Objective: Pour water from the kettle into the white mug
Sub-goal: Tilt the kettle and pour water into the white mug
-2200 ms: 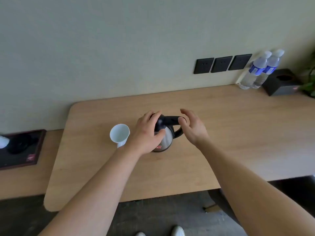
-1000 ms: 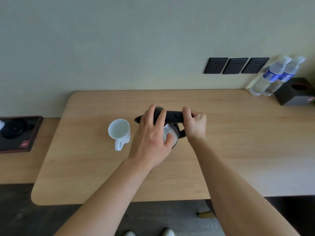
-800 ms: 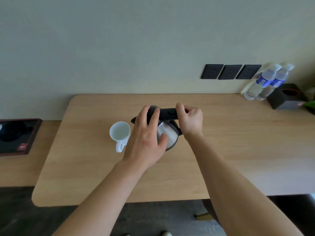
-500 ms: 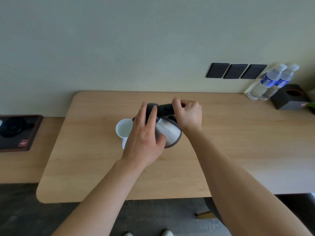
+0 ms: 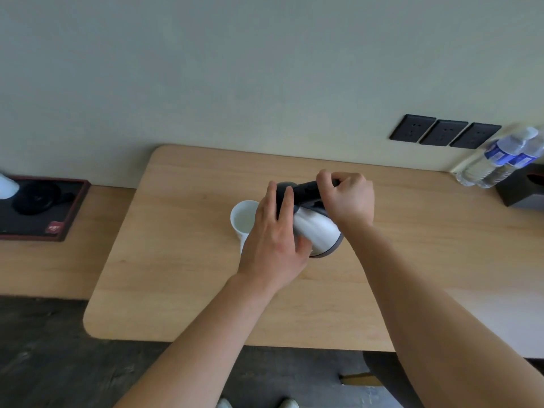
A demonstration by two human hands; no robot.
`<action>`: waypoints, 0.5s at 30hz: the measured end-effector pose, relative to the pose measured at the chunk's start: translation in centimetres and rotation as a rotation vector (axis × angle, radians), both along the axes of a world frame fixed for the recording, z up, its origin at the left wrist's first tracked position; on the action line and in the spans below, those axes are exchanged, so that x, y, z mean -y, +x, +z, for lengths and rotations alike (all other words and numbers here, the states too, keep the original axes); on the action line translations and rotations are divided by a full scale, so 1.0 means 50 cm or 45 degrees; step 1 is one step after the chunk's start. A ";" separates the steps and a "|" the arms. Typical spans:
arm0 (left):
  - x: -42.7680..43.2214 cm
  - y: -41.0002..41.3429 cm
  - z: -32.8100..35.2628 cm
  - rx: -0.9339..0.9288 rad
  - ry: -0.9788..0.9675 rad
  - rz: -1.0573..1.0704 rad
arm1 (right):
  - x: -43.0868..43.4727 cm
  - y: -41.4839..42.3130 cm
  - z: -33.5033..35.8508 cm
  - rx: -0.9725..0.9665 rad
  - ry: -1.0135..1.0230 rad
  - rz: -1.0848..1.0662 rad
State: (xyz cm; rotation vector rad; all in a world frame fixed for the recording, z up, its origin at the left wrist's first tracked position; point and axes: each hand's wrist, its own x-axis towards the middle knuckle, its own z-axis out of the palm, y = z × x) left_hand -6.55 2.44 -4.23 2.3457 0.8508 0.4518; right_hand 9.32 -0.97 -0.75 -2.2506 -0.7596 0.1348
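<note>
- The kettle (image 5: 316,228) has come up off the surface (image 5: 182,260) and tipped over toward the white mug (image 5: 243,217); a moment ago it stood flat with the mug well apart from it.
- The right hand (image 5: 348,198) is wrapped tight around the black handle at the top.
- The left hand (image 5: 275,240) is spread flat against the kettle's lid and shiny side, holding it steady.
- The mug stands on the surface just beside the kettle, partly hidden behind the left hand.
- The spout is hidden by the left hand, so I cannot tell if water is coming out.
- The inside of the mug looks pale; how full it is cannot be told.
- Lifting and tipping look done. The pour itself seems to be starting, and setting the kettle back down is left.
</note>
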 end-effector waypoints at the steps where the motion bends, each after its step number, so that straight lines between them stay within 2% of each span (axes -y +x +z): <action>1: -0.001 0.000 -0.001 0.002 0.001 0.003 | -0.003 -0.001 0.002 0.022 -0.012 0.003; 15: 0.009 0.022 0.022 -0.067 0.083 0.097 | -0.018 -0.001 0.019 0.229 -0.063 0.035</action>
